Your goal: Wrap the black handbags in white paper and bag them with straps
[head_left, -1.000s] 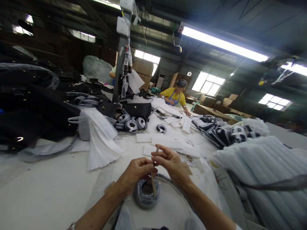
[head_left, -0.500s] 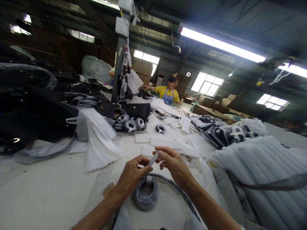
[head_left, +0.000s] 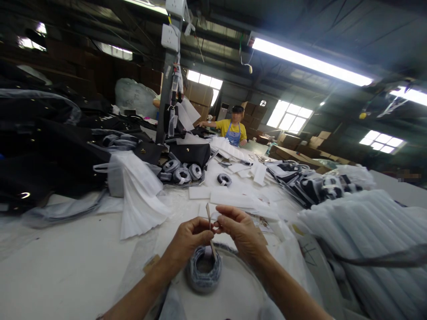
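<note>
A coiled grey strap roll (head_left: 203,269) lies on the white table (head_left: 66,262) just in front of me. Above it both hands pinch a thin paper strip (head_left: 208,218) that stands nearly upright and runs down into the coil. My left hand (head_left: 189,240) is closed on the strip's lower part, close to the roll. My right hand (head_left: 239,231) is closed on the strip from the right side, its fingertips meeting the left hand's.
Several wrapped strap rolls (head_left: 182,173) and white paper strips (head_left: 230,198) lie further back. Black bags (head_left: 50,146) are piled at left, white foam tubes (head_left: 367,235) at right. A person in a yellow shirt (head_left: 233,129) works at the far end. A grey post (head_left: 168,84) stands at the back.
The strip went from upright, to tilted right, to upright again with its tip leaning left. Both hands stayed over the roll. The person in yellow straightened up and shifted left.
</note>
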The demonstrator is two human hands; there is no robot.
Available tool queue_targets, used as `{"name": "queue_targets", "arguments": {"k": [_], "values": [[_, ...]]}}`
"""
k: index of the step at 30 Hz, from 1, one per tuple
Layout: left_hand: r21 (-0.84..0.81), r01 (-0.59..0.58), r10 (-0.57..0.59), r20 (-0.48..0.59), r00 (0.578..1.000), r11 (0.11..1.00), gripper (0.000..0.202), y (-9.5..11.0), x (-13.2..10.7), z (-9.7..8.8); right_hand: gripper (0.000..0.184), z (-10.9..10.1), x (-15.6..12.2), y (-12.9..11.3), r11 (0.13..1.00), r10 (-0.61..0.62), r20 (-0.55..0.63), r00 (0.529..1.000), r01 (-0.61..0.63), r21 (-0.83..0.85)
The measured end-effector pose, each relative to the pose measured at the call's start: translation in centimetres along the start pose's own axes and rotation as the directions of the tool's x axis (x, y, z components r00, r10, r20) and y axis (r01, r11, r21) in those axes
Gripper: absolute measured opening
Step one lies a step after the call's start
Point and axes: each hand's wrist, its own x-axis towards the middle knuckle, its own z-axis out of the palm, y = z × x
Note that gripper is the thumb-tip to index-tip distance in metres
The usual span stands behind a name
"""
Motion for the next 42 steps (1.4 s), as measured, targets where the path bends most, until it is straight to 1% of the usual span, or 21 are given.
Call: {"name": "queue_targets", "arguments": {"k": [2, 5, 7, 9, 12, 14, 15, 17, 19, 21, 23, 26, 28, 30, 32, 34, 35, 36, 37, 39, 42], "values": [[-0.084, 0.034, -0.038, -0.047, 0.998, 0.996, 0.034, 0.4, 0.0, 0.0, 0.035, -0.4, -0.1, -0.1, 0.999, -0.003, -0.024, 1.0, 0.002, -0.037], [-0.24, 0.019, -0.051, -0.129, 0.99, 0.971, 0.035, 0.7, 0.1, -0.5, 0.025, -1.6, -0.3, -0.3, 0.991, -0.043, -0.042, 0.998, 0.037, -0.126], [-0.315, 0.013, -0.066, -0.159, 0.985, 0.949, 0.036, 0.7, 0.4, -1.0, 0.023, -3.0, -0.5, -0.7, 0.968, -0.096, -0.075, 0.993, 0.076, -0.24], [-0.343, 0.018, -0.08, -0.168, 0.983, 0.939, 0.036, 0.6, 0.6, -1.5, 0.026, -5.0, -0.7, -1.3, 0.915, -0.163, -0.132, 0.978, 0.099, -0.392], [-0.314, 0.024, -0.08, -0.167, 0.983, 0.949, 0.036, 0.3, 0.7, -1.9, 0.035, -8.8, -1.0, -2.4, 0.786, -0.293, -0.225, 0.929, 0.1, -0.61], [-0.273, 0.02, -0.07, -0.175, 0.982, 0.962, 0.035, 0.0, 0.9, -1.7, 0.04, -11.4, -1.5, -3.0, 0.714, -0.357, -0.278, 0.892, 0.069, -0.696], [-0.246, 0.014, -0.06, -0.179, 0.982, 0.969, 0.036, -0.1, 1.0, -1.5, 0.041, -12.5, -1.8, -3.2, 0.7, -0.367, -0.306, 0.878, 0.044, -0.713], [-0.178, 0.0, -0.029, -0.162, 0.986, 0.984, 0.039, -0.4, 1.2, -1.1, 0.042, -14.1, -2.7, -3.6, 0.71, -0.35, -0.361, 0.864, -0.006, -0.704], [-0.085, -0.012, 0.002, -0.117, 0.993, 0.996, 0.048, -0.7, 1.5, -0.9, 0.042, -14.6, -3.7, -3.7, 0.738, -0.331, -0.388, 0.86, -0.02, -0.675], [0.036, -0.015, 0.018, -0.085, 0.996, 0.999, 0.058, -0.9, 1.8, -1.2, 0.042, -13.9, -4.9, -3.7, 0.76, -0.316, -0.374, 0.872, -0.004, -0.649], [0.178, -0.01, 0.026, -0.091, 0.996, 0.984, 0.067, -1.1, 2.0, -1.8, 0.043, -12.3, -6.1, -3.4, 0.796, -0.27, -0.315, 0.91, 0.027, -0.605], [0.407, 0.008, 0.066, -0.166, 0.984, 0.914, 0.071, -1.0, 1.9, -3.0, 0.038, -9.2, -7.8, -2.8, 0.848, -0.173, -0.16, 0.972, 0.064, -0.526], [0.543, 0.015, 0.127, -0.223, 0.967, 0.839, 0.071, -0.8, 1.7, -3.5, 0.03, -7.5, -8.7, -2.3, 0.824, -0.153, -0.048, 0.987, 0.101, -0.557], [0.636, 0.009, 0.192, -0.247, 0.95, 0.771, 0.071, -0.6, 1.3, -3.5, 0.022, -6.3, -9.4, -1.7, 0.728, -0.182, 0.063, 0.981, 0.177, -0.663], [0.734, -0.023, 0.281, -0.231, 0.932, 0.678, 0.07, -0.4, 1.0, -3.1, 0.015, -5.6, -9.8, -1.2, 0.572, -0.231, 0.193, 0.954, 0.294, -0.766], [0.861, -0.057, 0.376, -0.16, 0.913, 0.506, 0.069, -0.1, 0.6, -2.5, 0.012, -5.1, -10.0, -0.7, 0.415, -0.267, 0.328, 0.906, 0.416, -0.809], [0.91, -0.072, 0.392, -0.104, 0.914, 0.408, 0.067, 0.0, 0.4, -2.2, 0.014, -4.9, -10.0, -0.5, 0.356, -0.276, 0.39, 0.879, 0.47, -0.808], [0.941, -0.088, 0.378, -0.044, 0.925, 0.326, 0.063, 0.1, 0.2, -2.0, 0.017, -4.7, -10.0, -0.3, 0.311, -0.281, 0.439, 0.854, 0.514, -0.8], [0.955, -0.108, 0.336, 0.009, 0.942, 0.276, 0.058, 0.2, 0.1, -1.8, 0.02, -4.5, -10.0, -0.2, 0.28, -0.284, 0.474, 0.833, 0.546, -0.79], [0.951, -0.147, 0.212, 0.09, 0.973, 0.272, 0.046, 0.2, -0.3, -1.6, 0.022, -4.1, -10.0, 0.2, 0.252, -0.285, 0.509, 0.812, 0.576, -0.777], [0.94, -0.18, 0.087, 0.161, 0.983, 0.289, 0.039, -0.1, -0.8, -1.7, 0.021, -3.3, -9.7, 0.9, 0.227, -0.253, 0.503, 0.826, 0.556, -0.799]]}}
